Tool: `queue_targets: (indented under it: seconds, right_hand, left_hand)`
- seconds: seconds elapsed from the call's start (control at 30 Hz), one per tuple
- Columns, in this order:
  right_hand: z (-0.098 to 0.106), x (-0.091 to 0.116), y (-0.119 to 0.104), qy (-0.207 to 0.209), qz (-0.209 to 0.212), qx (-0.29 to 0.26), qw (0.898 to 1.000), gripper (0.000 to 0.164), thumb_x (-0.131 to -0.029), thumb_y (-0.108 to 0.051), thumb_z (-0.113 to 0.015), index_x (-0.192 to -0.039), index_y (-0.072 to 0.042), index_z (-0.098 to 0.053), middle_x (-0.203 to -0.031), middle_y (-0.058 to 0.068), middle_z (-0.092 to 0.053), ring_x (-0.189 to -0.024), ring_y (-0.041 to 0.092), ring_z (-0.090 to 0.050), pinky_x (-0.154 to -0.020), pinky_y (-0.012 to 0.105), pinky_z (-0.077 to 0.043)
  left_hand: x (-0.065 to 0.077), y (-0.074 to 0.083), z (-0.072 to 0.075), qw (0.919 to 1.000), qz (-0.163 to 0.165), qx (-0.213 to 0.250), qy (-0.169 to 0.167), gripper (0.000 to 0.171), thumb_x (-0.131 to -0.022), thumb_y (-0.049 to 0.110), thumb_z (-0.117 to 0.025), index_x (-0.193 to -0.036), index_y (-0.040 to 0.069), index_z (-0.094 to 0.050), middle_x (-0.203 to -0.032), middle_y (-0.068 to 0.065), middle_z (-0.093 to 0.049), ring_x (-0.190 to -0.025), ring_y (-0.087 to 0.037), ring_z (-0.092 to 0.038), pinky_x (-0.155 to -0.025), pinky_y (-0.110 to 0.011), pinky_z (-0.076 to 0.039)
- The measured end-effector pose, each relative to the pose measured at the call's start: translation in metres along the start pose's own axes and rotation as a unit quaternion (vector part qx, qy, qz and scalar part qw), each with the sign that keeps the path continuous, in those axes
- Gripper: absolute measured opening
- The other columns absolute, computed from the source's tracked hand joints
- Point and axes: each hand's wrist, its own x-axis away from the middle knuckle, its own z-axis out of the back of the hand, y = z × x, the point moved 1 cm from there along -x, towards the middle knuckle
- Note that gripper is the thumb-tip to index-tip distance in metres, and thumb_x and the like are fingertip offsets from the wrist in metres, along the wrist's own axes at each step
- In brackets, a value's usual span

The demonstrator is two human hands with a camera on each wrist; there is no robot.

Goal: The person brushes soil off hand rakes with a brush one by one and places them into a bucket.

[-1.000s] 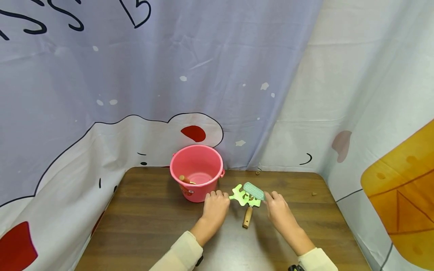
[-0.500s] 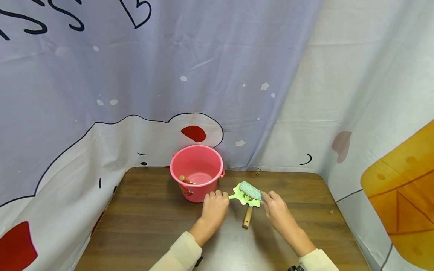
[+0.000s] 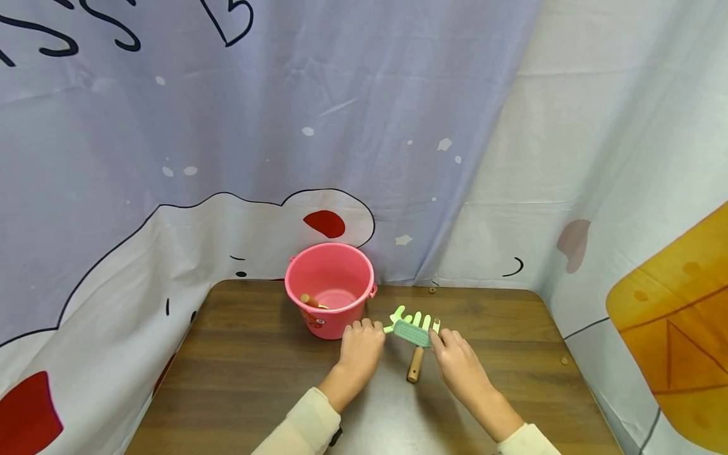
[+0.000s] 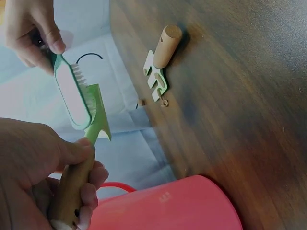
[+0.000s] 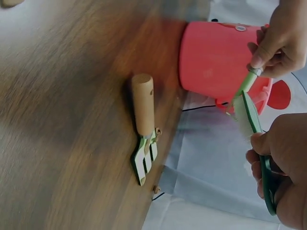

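Front-right of the pink plastic bucket, the left hand grips a light-green garden tool by its wooden handle, probably to steady it against the white-bristled green brush the right hand clasps. A wooden-handled green rake lies right of the bucket on the brown wooden counter.

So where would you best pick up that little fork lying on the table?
Probably by the wooden handle of the fork, from above on the near side: it's round, uncovered and points that way, while the flat tines point away.
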Motion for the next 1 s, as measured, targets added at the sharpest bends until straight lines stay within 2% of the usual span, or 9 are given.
queue_targets:
  seconds: [0.1, 0.17, 0.4, 0.6, 0.7, 0.8, 1.0]
  right_hand:
    - [0.002, 0.000, 0.000, 0.007, 0.008, 0.001, 1.000, 0.034, -0.088, 0.003, -0.047, -0.112, 0.012, -0.070, -0.087, 0.014, -0.058, -0.070, 0.024, -0.050, -0.059, 0.036, -0.047]
    - [0.005, 0.000, 0.000, 0.009, 0.011, -0.001, 1.000, 0.037, -0.087, 0.003, -0.044, -0.112, 0.012, -0.070, -0.088, 0.015, -0.059, -0.071, 0.024, -0.051, -0.059, 0.036, -0.048]
    - [0.010, 0.001, 0.007, 0.010, -0.002, 0.005, 1.000, 0.029, -0.084, 0.010, -0.054, -0.110, 0.012, -0.069, -0.086, 0.015, -0.057, -0.071, 0.025, -0.049, -0.060, 0.037, -0.046]
    - [0.010, 0.004, 0.019, -0.002, -0.022, 0.000, 1.000, 0.034, -0.081, 0.008, -0.063, -0.114, 0.012, -0.068, -0.085, 0.013, -0.055, -0.071, 0.025, -0.048, -0.060, 0.037, -0.045]
    - [0.012, 0.005, 0.027, -0.001, -0.040, 0.002, 0.999, 0.037, -0.080, 0.008, -0.070, -0.116, 0.012, -0.067, -0.086, 0.015, -0.057, -0.072, 0.027, -0.051, -0.063, 0.039, -0.049]
    - [0.015, 0.007, 0.034, 0.000, -0.074, -0.007, 0.997, 0.037, -0.081, 0.005, -0.076, -0.116, 0.013, -0.067, -0.088, 0.016, -0.059, -0.075, 0.029, -0.055, -0.067, 0.040, -0.052]
    - [0.016, 0.012, 0.041, -0.017, -0.130, -0.073, 0.989, 0.033, -0.083, 0.005, -0.078, -0.114, 0.012, -0.069, -0.088, 0.012, -0.061, -0.078, 0.025, -0.061, -0.066, 0.037, -0.056]
  left_hand:
    - [0.000, 0.000, 0.000, 1.0000, 0.000, -0.003, -0.004, 0.014, -0.088, 0.012, -0.062, -0.076, 0.013, -0.068, -0.067, -0.006, -0.062, -0.060, -0.022, -0.059, -0.055, -0.035, -0.044]
    - [0.000, 0.000, 0.000, 1.0000, -0.001, -0.004, -0.006, 0.014, -0.089, 0.012, -0.062, -0.075, 0.013, -0.067, -0.067, -0.006, -0.062, -0.060, -0.022, -0.059, -0.054, -0.035, -0.043]
    - [0.001, -0.004, 0.003, 1.0000, 0.002, -0.005, -0.008, 0.014, -0.088, 0.013, -0.063, -0.075, 0.013, -0.067, -0.067, -0.006, -0.061, -0.060, -0.022, -0.059, -0.054, -0.035, -0.042]
    - [0.003, -0.009, 0.002, 0.9997, -0.001, 0.004, -0.025, 0.010, -0.085, 0.012, -0.068, -0.076, 0.012, -0.066, -0.067, -0.006, -0.061, -0.061, -0.023, -0.059, -0.054, -0.035, -0.043]
    - [0.004, -0.012, 0.002, 0.9988, 0.000, 0.015, -0.046, 0.013, -0.079, 0.014, -0.075, -0.077, 0.012, -0.063, -0.068, -0.006, -0.060, -0.061, -0.024, -0.059, -0.054, -0.036, -0.044]
    - [0.005, -0.015, 0.001, 0.9967, 0.002, 0.036, -0.072, 0.018, -0.077, 0.018, -0.079, -0.079, 0.012, -0.062, -0.069, -0.007, -0.061, -0.062, -0.025, -0.060, -0.055, -0.037, -0.045]
    - [0.007, -0.019, 0.001, 0.9851, 0.011, 0.115, -0.127, 0.028, -0.088, 0.031, -0.080, -0.088, 0.011, -0.060, -0.070, -0.006, -0.061, -0.060, -0.025, -0.064, -0.050, -0.038, -0.049]
